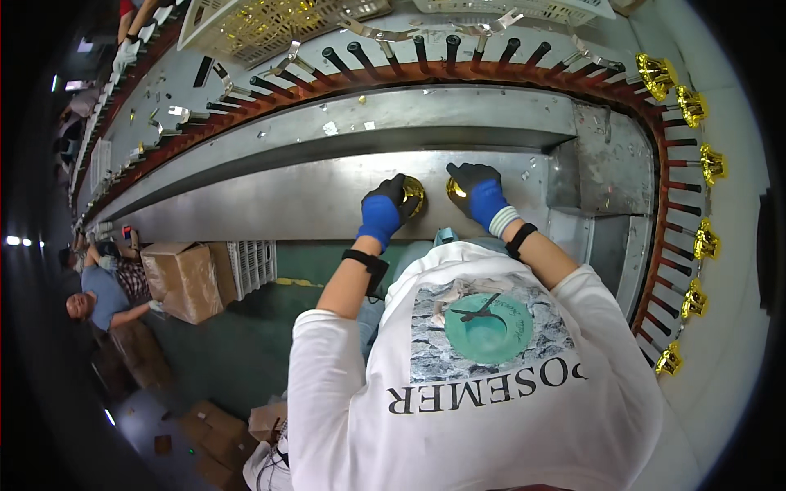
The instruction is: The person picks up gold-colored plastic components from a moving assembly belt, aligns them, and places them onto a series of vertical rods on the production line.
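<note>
Left hand (385, 209) and right hand (479, 192) are each gripping a gold cap (413, 192) on the desk (270, 204); seating them on the conveyor pegs (679, 176) probably needs careful alignment.

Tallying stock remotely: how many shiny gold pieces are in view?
8. One in the left hand at, one in the right hand at, six on conveyor pegs. Others may be hidden.

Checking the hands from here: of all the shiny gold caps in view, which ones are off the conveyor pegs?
Only two: one under the left hand and one under the right hand, both on the steel bench. The others sit on pegs along the right curve.
</note>
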Demonstrator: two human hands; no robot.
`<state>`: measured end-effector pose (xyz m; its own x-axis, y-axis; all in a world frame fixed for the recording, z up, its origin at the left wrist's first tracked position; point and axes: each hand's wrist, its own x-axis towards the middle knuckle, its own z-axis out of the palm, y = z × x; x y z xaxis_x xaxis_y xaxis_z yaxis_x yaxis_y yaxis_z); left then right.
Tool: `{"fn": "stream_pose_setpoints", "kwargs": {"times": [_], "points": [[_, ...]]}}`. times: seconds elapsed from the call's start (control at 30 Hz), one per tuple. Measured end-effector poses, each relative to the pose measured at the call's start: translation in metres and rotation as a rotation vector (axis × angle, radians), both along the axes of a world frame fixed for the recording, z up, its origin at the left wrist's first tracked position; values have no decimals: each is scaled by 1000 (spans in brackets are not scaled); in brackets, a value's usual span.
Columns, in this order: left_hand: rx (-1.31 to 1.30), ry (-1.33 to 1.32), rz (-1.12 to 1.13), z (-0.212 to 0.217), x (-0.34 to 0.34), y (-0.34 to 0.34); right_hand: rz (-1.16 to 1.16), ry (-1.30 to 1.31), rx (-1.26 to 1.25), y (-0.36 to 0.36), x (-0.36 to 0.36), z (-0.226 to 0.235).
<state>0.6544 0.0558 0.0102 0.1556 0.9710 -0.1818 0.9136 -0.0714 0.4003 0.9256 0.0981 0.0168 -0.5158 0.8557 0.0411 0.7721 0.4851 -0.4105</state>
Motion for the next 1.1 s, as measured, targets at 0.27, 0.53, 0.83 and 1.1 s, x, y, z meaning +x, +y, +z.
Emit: {"fn": "stream_pose_setpoints", "kwargs": {"times": [0.27,0.53,0.83,1.1], "points": [[145,70,-169,62,16,37,-146,104,219,29,103,54],[792,-458,-621,225,211,186,-632,-180,960,198,290,240],[571,-99,-459,215,294,277,-703,217,394,205,276,171],[417,-537,-445,218,142,138,-164,469,361,46,147,208]]}}
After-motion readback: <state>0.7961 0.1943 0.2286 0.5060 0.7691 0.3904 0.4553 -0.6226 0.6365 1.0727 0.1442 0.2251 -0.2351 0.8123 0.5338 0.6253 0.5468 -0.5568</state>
